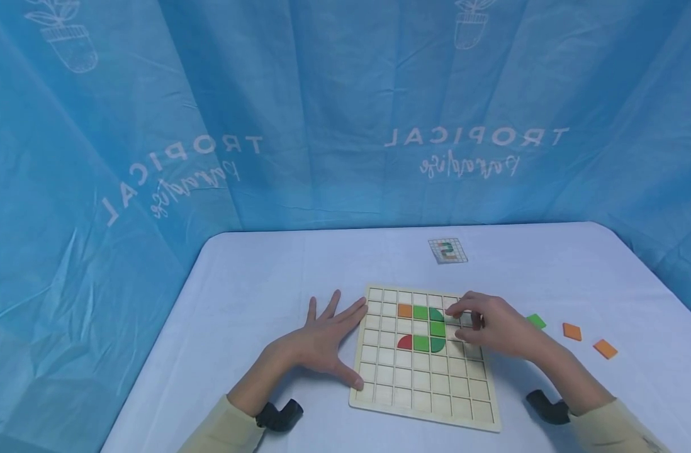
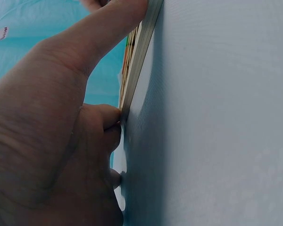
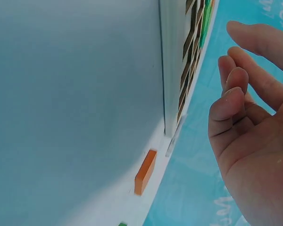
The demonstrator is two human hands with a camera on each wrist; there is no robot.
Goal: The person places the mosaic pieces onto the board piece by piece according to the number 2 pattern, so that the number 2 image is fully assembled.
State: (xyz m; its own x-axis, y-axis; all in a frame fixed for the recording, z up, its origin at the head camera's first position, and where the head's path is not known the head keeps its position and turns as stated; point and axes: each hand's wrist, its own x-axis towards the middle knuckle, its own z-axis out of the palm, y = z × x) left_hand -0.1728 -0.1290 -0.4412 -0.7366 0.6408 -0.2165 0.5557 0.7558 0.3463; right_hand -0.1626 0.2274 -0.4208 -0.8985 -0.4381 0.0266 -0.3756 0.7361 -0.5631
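Note:
A pale wooden grid board (image 1: 402,379) lies on the table. Set in its squares are an orange square (image 1: 404,311), several green squares (image 1: 421,343), two dark green rounded pieces (image 1: 438,344) and a red rounded piece (image 1: 404,342). My left hand (image 1: 321,343), fingers spread, rests along the board's left edge (image 2: 140,59), thumb near the lower corner. Over the board's right side hovers my right hand (image 1: 495,324). Its thumb and index finger stand apart with nothing between them, and the other fingers (image 3: 228,106) are bent.
To the right of the board lie a loose green piece (image 1: 536,321) and two orange pieces (image 1: 572,331). A small card (image 1: 448,250) printed with a coloured grid pattern sits behind the board. Blue printed cloth (image 1: 345,126) hangs behind the white-covered table (image 1: 266,264).

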